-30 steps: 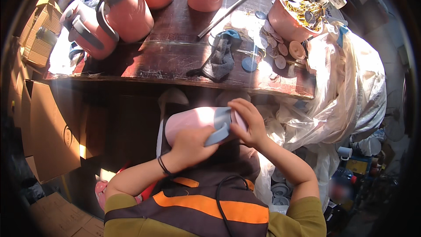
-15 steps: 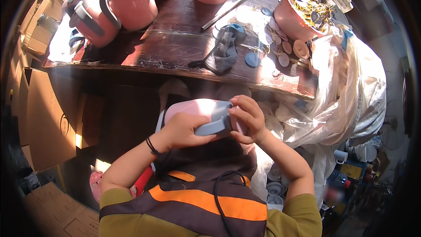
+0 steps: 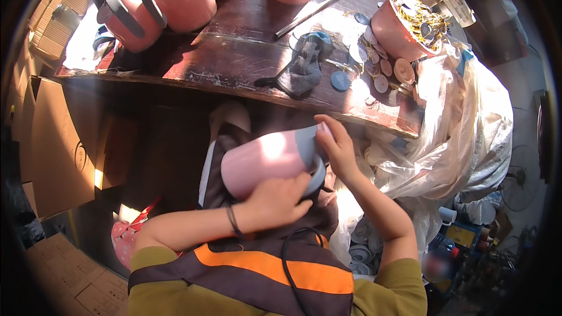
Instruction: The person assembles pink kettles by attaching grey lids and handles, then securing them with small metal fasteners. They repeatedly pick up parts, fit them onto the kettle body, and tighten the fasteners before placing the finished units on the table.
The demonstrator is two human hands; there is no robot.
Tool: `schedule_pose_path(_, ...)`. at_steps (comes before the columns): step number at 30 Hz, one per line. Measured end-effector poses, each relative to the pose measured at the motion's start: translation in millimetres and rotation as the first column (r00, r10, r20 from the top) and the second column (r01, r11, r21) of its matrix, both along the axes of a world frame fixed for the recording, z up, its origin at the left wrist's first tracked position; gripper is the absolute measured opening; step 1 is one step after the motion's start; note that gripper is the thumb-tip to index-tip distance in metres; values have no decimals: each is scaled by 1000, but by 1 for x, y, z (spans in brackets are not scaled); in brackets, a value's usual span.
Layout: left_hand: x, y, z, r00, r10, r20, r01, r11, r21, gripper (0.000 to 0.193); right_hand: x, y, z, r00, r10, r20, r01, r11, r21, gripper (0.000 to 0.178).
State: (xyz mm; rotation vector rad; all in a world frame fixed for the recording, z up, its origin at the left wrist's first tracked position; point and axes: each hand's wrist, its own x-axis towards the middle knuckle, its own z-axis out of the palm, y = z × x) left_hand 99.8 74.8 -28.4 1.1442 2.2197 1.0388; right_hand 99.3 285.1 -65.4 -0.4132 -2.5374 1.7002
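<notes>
The pink jug (image 3: 257,164) is lying tilted on its side between the bench (image 3: 234,64) and the dark apron with orange band (image 3: 275,269), its base toward the left and its grey collar (image 3: 304,143) toward the right. The left hand (image 3: 275,203) is in front of the lower side of the jug. Its fingers (image 3: 300,182) are bent and reach beside the grey handle (image 3: 318,177), with the thumb apart below them; whether they have hold of the handle, I cannot tell. The right hand (image 3: 339,151) is at the mouth end. Its fingers are nearly closed there, one over the rim and the thumb in front, so the jug's mouth is gripped between them. On the bench there are other pink jugs (image 3: 184,0), a grey cloth (image 3: 301,73) and a pink bucket (image 3: 393,32).
</notes>
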Motion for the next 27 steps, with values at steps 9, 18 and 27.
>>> schedule_pose_path(9, -130, -27, 1, 954, 45, 295, -89, 986, 139, 37, 43, 13, 72, 834, 547, 71, -507, 710, 489, 87)
schedule_pose_path(18, -132, -8, -8, 832, -216, 511, 158, 975, 155, 32, 26, 1, 74, 587, 803, -103, -547, 487, 680, 75)
schedule_pose_path(27, -12, -12, 55, 996, 77, 45, -71, 991, -112, 34, 18, 6, 38, 926, 375, 36, -357, 903, -239, 90)
